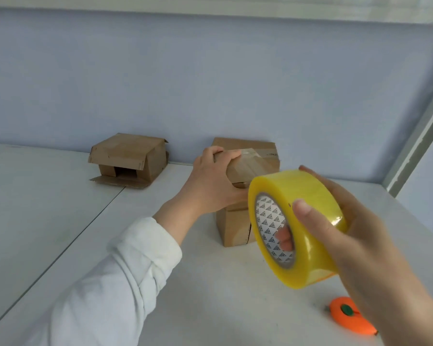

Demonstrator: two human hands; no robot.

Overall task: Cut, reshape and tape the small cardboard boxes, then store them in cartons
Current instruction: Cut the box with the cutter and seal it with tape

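Gripping tape roll (pixel 301 188), right hand (pixel 360 236), core facing left (box (pixel 235 227) upright)

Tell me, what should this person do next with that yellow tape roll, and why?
Probably draw the tape roll down over the near edge of the box and press the strip flat. A clear strip already runs from the box top to the roll, the left hand pins its end, and the right hand holds the roll. The orange cutter lies untouched.

Three boxes (pixel 128 156) (pixel 255 158) (pixel 233 226), one tape (pixel 310 196) (one cutter (pixel 348 315)).
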